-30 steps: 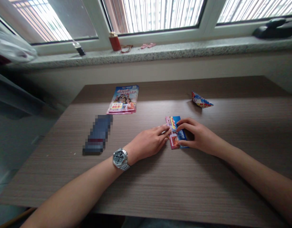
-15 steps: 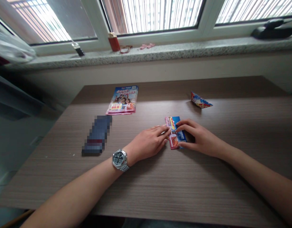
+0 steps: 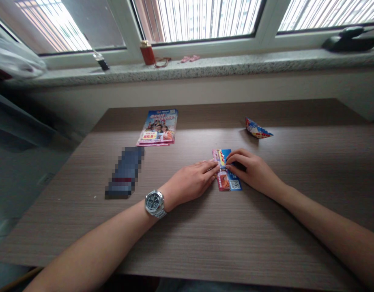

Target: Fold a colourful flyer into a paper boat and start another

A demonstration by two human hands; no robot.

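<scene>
A folded paper flyer [image 3: 224, 181], printed in pink and blue with a QR code at its near right corner, lies on the wooden table. Across its left edge rest the fingertips of my left hand [image 3: 194, 179], which is stretched out flat and wears a metal watch [image 3: 155, 202] at the wrist. From the right, my right hand [image 3: 250, 168] has thumb and fingertips drawn together in a pinch at the middle of the flyer. A small folded paper shape [image 3: 257, 129] of similar print stands farther back on the right.
A stack of flyers [image 3: 159, 126] lies at the back left of the table [image 3: 187, 239]. Nearer is a dark, pixelated flat object [image 3: 124, 173]. On the stone windowsill [image 3: 235, 67] stand a red bottle-like container [image 3: 147, 53] and a black device [image 3: 351, 39].
My right thumb has slid away from the flyer's near edge up to the fingertips, uncovering the QR code corner. The left hand stays almost still.
</scene>
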